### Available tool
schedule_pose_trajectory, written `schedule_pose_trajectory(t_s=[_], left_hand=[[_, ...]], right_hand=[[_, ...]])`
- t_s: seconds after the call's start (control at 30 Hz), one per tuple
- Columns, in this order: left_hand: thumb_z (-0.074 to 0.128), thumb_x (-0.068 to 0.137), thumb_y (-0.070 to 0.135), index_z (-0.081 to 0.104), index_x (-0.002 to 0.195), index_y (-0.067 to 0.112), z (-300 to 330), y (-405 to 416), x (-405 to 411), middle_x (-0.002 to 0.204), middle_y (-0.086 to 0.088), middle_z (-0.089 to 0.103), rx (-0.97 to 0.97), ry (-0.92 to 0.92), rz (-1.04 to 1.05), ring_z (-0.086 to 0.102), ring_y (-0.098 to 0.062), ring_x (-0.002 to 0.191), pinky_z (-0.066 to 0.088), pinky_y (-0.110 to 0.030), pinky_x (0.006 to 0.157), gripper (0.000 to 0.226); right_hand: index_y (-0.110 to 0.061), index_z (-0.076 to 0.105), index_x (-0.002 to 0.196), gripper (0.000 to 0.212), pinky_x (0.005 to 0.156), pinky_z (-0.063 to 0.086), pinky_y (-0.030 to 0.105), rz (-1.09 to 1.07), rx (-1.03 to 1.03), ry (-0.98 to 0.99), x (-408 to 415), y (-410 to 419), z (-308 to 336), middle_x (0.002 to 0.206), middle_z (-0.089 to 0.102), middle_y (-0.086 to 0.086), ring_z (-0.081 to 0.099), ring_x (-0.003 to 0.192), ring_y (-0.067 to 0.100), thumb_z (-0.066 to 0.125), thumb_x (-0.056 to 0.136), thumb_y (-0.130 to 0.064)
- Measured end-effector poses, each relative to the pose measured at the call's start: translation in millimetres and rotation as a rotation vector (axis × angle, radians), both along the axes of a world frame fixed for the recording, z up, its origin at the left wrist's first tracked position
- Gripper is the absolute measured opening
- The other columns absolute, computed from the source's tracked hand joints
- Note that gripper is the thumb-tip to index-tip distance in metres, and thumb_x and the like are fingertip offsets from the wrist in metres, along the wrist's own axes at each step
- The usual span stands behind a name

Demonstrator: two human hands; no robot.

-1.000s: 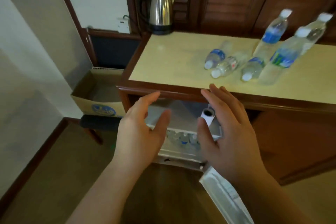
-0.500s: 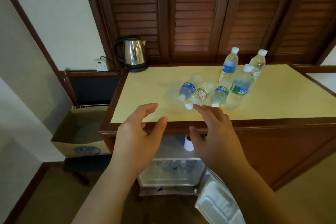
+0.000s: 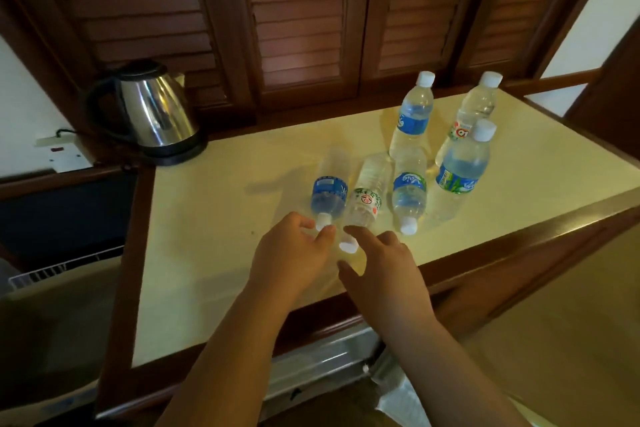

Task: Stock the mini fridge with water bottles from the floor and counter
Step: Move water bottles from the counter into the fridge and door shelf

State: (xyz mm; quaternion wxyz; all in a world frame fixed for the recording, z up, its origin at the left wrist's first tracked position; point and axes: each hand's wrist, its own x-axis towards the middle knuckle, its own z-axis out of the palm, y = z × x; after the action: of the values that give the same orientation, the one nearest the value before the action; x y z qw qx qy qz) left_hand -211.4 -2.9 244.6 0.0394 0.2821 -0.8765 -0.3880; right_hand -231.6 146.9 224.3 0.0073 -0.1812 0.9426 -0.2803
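Forearms reach in from the near edge over the open mini fridge (image 3: 325, 362), whose top edge and door show just below the desk (image 3: 214, 218). Both hands sit over the near part of the cream desk top. The left hand (image 3: 289, 258) has its fingers curled around the white cap of the blue-label lying bottle (image 3: 329, 192), thumb and fingertips pinching at the neck. The right hand (image 3: 384, 269) is spread, fingers apart and holding nothing, its forefinger stretched toward the cap of the green-label lying bottle (image 3: 367, 199), which lies just right of the first; I cannot tell whether it touches. A third lying bottle (image 3: 408, 191) rests to the right again, cap toward the near edge. Farther back three bottles stand upright: a front standing bottle (image 3: 462, 170) with a blue and green label, a blue-label standing bottle (image 3: 412, 118) and a red-label standing bottle (image 3: 472, 114). At the far left corner sits a steel kettle (image 3: 152, 111), with louvred wooden doors (image 3: 304, 21) behind.
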Motion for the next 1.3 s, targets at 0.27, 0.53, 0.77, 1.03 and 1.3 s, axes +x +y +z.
schedule_pose_trajectory(t_s=[0.27, 0.53, 0.77, 1.03, 1.3], left_hand=[[0.056, 0.081, 0.066, 0.069, 0.095, 0.008, -41, -16, -77, 0.090, -0.010, 0.074, -0.033, -0.114, 0.046, 0.068, -0.031, 0.081, 0.040, -0.031, 0.060, 0.061], [0.049, 0.094, 0.062, 0.069, 0.088, 0.003, -47, -18, -75, 0.083, -0.014, 0.067, -0.115, -0.141, -0.016, 0.059, -0.033, 0.076, 0.035, -0.032, 0.062, 0.062], [0.064, 0.094, 0.039, 0.060, 0.075, 0.013, -29, -35, -14, 0.071, -0.001, 0.062, -0.232, 0.097, 0.151, 0.055, -0.021, 0.062, 0.032, -0.029, 0.054, 0.032], [0.071, 0.093, 0.030, 0.065, 0.123, 0.018, 20, -14, 78, 0.114, 0.000, 0.064, -0.354, 0.454, 0.149, 0.064, -0.011, 0.099, 0.051, -0.018, 0.075, 0.033], [0.070, 0.095, 0.032, 0.064, 0.127, 0.021, 39, 79, 201, 0.113, 0.015, 0.053, -0.544, 0.529, 0.309, 0.058, -0.002, 0.098, 0.053, -0.019, 0.075, 0.035]], right_hand=[[-0.038, 0.048, 0.130, 0.048, 0.070, 0.053, 0.036, -0.165, -0.001, 0.059, -18, -33, -28, 0.101, 0.043, -0.001, 0.055, 0.089, 0.023, 0.069, 0.088, -0.046], [-0.020, 0.061, 0.109, 0.026, 0.057, 0.045, 0.032, -0.246, -0.147, 0.171, -16, -40, -41, 0.095, 0.042, 0.002, 0.053, 0.072, 0.026, 0.075, 0.088, -0.025], [-0.018, 0.067, 0.110, 0.027, 0.063, 0.049, 0.028, -0.222, -0.219, 0.322, 3, -11, -27, 0.102, 0.048, 0.000, 0.062, 0.076, 0.022, 0.076, 0.084, -0.017], [-0.013, 0.072, 0.111, 0.032, 0.066, 0.037, 0.000, -0.152, -0.417, 0.424, 31, 42, 12, 0.103, 0.047, -0.001, 0.048, 0.076, -0.003, 0.079, 0.080, -0.013], [-0.015, 0.072, 0.109, 0.026, 0.072, 0.033, -0.005, 0.101, -0.474, 0.415, 90, 124, 41, 0.105, 0.046, 0.000, 0.037, 0.075, -0.002, 0.071, 0.084, -0.019]])
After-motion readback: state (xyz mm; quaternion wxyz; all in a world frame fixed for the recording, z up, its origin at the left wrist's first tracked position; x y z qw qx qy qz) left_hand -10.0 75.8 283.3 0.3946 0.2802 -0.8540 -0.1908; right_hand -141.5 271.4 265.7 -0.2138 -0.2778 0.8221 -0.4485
